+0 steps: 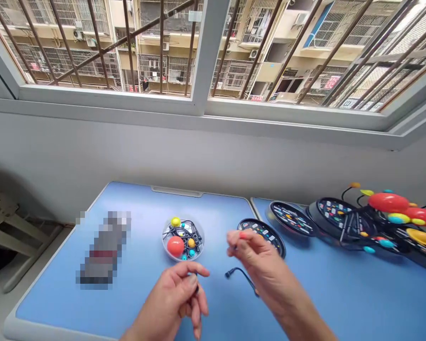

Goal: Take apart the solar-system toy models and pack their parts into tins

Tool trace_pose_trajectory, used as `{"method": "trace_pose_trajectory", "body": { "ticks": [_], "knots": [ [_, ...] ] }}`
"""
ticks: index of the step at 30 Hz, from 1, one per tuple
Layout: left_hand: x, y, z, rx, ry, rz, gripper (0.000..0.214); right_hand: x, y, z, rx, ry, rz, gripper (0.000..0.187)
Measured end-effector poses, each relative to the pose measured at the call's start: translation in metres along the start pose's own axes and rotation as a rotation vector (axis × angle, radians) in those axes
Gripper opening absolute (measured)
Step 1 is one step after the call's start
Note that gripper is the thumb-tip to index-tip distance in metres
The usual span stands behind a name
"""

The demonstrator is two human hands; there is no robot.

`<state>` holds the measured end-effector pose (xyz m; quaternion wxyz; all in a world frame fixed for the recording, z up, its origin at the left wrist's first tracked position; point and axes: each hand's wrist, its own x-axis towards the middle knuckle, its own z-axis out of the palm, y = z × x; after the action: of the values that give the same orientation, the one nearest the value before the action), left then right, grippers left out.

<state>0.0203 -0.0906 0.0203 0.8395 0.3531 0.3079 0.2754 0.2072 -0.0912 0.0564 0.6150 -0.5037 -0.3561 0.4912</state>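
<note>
Low in the middle, my left hand [179,293] pinches a small dark piece [197,288], mostly hidden, between thumb and fingers. My right hand [255,255], raised a little higher, has its fingertips together around a small red piece [243,235]. Below the right hand, a bent black rod [244,273] with a dark connector end lies on the blue table; its orange end is near my wrist. Just beyond my left hand stands a clear round bowl [164,247]. It holds a red ball [175,246], a yellow ball [175,221], smaller coloured balls and black rods.
Black round lids [291,219] with printed pictures line the table's right side. Assembled models with red balls [388,202] stand at far right. A pixelated dark object [104,251] lies at left. Behind the table [138,208] are a wall and a barred window [199,109].
</note>
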Motion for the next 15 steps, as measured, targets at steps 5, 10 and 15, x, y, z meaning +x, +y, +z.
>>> {"method": "trace_pose_trajectory", "body": {
  "ticks": [5,10,15],
  "knots": [
    [0.015,0.012,0.012,-0.236,-0.022,-0.021,0.02,-0.008,0.034,0.025,0.187,-0.192,0.229,0.023],
    [0.018,0.013,0.018,-0.109,0.1,0.1,0.03,-0.009,0.043,0.03,0.167,-0.24,0.222,0.024],
    [0.014,0.01,0.021,-0.026,0.258,0.113,0.038,-0.015,0.042,0.03,-0.057,-0.265,0.122,0.026]
  ]
}}
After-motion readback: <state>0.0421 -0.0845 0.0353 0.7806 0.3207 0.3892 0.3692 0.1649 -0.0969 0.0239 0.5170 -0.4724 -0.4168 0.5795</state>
